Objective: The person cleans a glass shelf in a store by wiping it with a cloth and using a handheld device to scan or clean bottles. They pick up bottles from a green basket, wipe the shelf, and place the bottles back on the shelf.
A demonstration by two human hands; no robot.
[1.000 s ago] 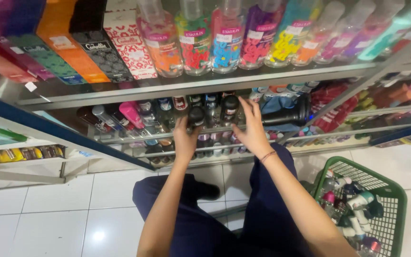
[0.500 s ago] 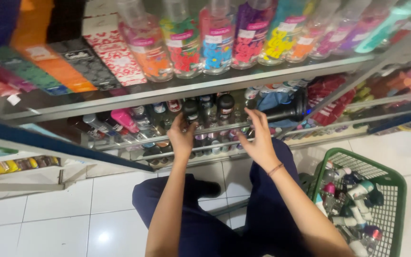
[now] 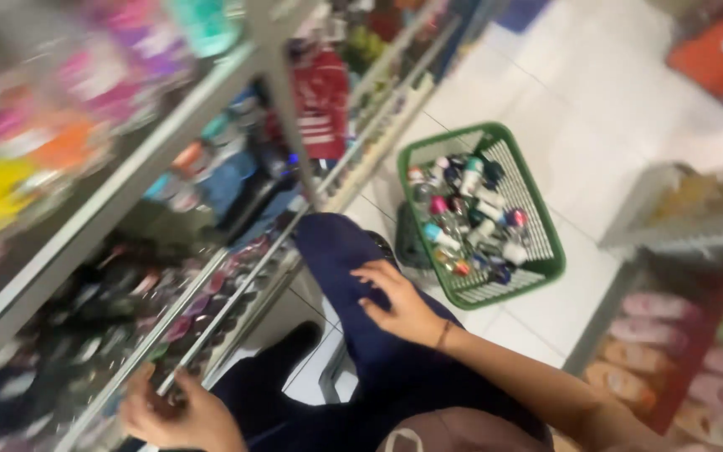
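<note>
A long metal shelf unit (image 3: pixel 110 197) runs along the left side, its upper levels a blur of pink, orange and yellow packages, and its lowest shelf (image 3: pixel 169 326) crowded with small dark and pink bottles behind a thin wire rail at the front edge. The white tiled floor (image 3: pixel 571 125) spreads out to the right of it. The person's dark blue trouser legs (image 3: pixel 353 276) bend in a crouch close to the shelf's front edge. On the floor just beyond the knee sits a green plastic basket (image 3: pixel 537 201), packed with small roll-on style bottles (image 3: pixel 470 222) with caps in white, pink, teal and red. At the right edge stands another rack (image 3: pixel 688 335) with rows of pale pink and orange packs. The right hand (image 3: pixel 395 301) lies flat on the thigh with fingers spread and loose, grasping nothing, a thin dark band at the wrist. The left hand (image 3: pixel 173 410) is at the front rail of the lowest shelf, near its bottom-left end, fingers curled around something small and dark there; the blur keeps me from telling just what it grips
</note>
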